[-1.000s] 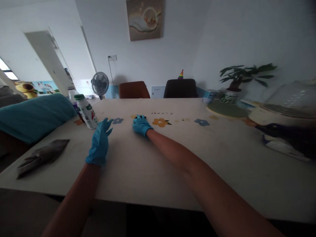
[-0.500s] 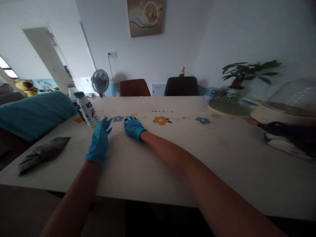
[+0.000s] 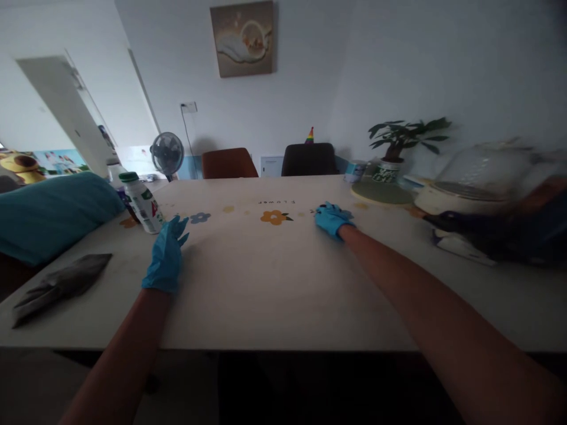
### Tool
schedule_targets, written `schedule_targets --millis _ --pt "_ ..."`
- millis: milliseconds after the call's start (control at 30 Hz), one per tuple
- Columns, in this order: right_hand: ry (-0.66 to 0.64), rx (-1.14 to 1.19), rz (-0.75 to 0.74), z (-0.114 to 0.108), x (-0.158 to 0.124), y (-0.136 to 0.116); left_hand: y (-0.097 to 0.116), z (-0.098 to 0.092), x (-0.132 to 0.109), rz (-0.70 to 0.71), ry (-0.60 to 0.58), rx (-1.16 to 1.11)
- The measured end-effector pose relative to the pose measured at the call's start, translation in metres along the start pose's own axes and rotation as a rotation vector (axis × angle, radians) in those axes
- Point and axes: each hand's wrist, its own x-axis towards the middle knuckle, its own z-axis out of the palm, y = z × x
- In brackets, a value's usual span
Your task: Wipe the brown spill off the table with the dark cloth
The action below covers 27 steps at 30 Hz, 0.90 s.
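My left hand [image 3: 165, 255], in a blue glove, rests on its side on the pale table cover [image 3: 248, 283]. Its fingers are apart and hold nothing; the white bottle with the green cap [image 3: 147, 206] stands just beyond them. My right hand [image 3: 332, 220], also blue-gloved, is far out on the cover, right of the orange printed flower [image 3: 274, 217]. Its fingers are curled down around a small dark thing, mostly covered by the hand, whose kind I cannot make out.
A dark grey glove or cloth [image 3: 62, 285] lies at the left. Behind the white bottle stands another bottle [image 3: 116, 172]. At the right are a potted plant [image 3: 390, 147], a round green mat [image 3: 381, 193], a clear-lidded pot [image 3: 469, 198] and a dark blue object [image 3: 487, 233].
My right hand has swept rightward across the cover, from near my left hand to past the orange flower. My left hand keeps its place beside the bottle. The view has shifted slightly.
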Motion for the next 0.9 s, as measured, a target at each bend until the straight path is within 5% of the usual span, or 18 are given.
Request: schedule_targets --millis 200,400,533,900 --pt "-0.026 0.012 0.113 -0.01 -0.035 0.06 0.003 0.002 -0.001 0.0 -0.021 0.001" --pt "-0.021 -0.024 0.034 -0.009 -0.057 0.037 0.005 0.009 0.002 -0.013 -0.017 -0.022" --pt "-0.043 -0.028 -0.135 0.0 -0.068 -0.026 0.006 0.01 0.002 -0.017 -0.015 -0.036" --pt "-0.031 0.043 -0.7 0.029 -0.129 -0.268 -0.005 0.003 0.006 -0.002 -0.017 -0.027"
